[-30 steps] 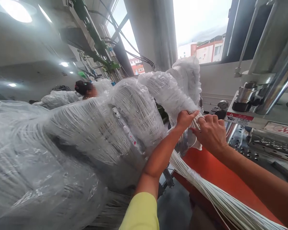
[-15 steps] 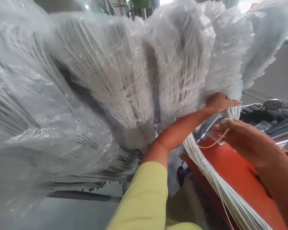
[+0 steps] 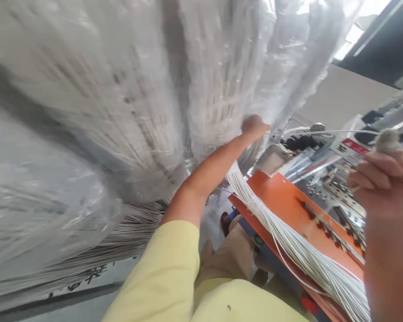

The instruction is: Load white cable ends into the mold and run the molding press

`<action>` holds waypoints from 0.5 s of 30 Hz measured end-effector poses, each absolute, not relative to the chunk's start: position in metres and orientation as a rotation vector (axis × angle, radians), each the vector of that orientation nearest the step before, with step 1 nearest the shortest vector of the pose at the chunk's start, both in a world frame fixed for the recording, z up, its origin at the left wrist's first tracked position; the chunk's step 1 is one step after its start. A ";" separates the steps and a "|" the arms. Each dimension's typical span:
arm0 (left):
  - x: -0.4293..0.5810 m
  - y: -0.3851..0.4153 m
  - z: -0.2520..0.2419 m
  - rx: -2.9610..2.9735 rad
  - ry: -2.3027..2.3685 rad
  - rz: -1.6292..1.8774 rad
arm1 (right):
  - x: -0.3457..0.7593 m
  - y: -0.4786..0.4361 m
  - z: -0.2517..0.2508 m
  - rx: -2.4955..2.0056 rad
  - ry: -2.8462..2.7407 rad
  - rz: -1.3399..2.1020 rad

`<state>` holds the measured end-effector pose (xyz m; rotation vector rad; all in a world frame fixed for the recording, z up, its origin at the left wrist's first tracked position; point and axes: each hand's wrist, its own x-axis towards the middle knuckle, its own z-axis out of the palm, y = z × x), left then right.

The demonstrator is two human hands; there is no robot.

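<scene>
Right fingers [image 3: 366,172] close on a tuft of white wire [image 3: 386,141], and a thin strand [image 3: 329,132] runs from it toward the left hand [image 3: 253,126]. Those fingers press against the plastic-wrapped coil [image 3: 121,112]; whether they grip, I cannot tell. Below, a wire bundle [image 3: 298,237] lies across an orange panel [image 3: 272,190]. The strand's taut run seems the thing needing attention.

Blocked, your left: plastic-wrapped wire coils [image 3: 97,112] fill the view up to your left hand [image 3: 253,126].
Blocked, below: white wire bundle [image 3: 298,243] lying across the orange panel [image 3: 282,190].
Free for you: gap between left hand and right hand [image 3: 384,179], above that panel; one thin wire [image 3: 332,132] crosses it.
</scene>
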<state>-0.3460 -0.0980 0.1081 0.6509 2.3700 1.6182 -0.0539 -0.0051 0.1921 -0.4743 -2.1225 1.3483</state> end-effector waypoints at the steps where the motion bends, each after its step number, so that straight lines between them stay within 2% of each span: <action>1: -0.347 -0.097 0.106 0.715 2.422 1.518 | -0.053 -0.003 0.187 -0.509 -2.012 1.462; 8: -0.353 -0.093 0.097 0.778 2.541 1.371 | -0.054 0.025 0.136 -0.605 -1.766 1.830; 15: -0.355 -0.091 0.092 0.766 2.572 1.314 | -0.056 0.034 0.115 -0.644 -1.752 1.869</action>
